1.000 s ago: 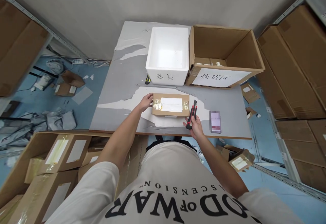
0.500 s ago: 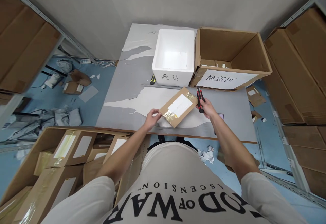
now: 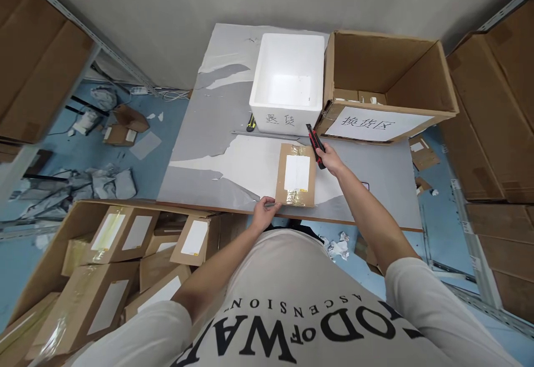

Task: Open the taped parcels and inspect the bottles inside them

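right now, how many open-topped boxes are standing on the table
2: the white foam box toward the back, and the large cardboard box immediately right of it. Any inside the cardboard one may be hidden.

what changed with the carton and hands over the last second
The taped carton turned about a quarter turn counterclockwise: its right end swung away, its left end came nearer. The left hand moved nearer with it, to the near left corner. The right hand moved farther out, still gripping the utility knife. The foam box and open cardboard box stayed put.
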Demonstrator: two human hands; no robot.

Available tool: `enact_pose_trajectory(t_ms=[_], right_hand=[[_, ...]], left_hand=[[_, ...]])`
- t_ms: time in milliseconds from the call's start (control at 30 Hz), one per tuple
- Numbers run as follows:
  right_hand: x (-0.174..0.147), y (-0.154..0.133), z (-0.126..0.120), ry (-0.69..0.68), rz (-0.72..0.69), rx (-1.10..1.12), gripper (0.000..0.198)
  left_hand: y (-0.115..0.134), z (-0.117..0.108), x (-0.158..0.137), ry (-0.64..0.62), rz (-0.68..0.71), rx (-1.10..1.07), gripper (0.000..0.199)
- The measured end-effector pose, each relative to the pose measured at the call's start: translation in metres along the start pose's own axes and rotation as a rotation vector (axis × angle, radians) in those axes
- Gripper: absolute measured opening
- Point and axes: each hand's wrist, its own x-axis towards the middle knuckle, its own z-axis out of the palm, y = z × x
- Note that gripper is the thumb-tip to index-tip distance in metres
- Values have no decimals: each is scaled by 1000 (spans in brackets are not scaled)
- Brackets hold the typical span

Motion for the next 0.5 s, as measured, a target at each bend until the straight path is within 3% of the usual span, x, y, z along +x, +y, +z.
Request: enact_pose_trajectory(t_ms=[133,267,400,500], right_hand=[[-35,9,-12,67,7,4,36],[-99,35,-27,160,21,31,38],[-167,69,-24,244,222,284,44],[-198,87,-9,232,362,412,45]], left_hand=[[10,-16,13,-47,14,127,54],[36,-26,49,-146,60,218,69],[82,-19,107,-162,147,235,60],[113,-5,149,-208,185,227,58]])
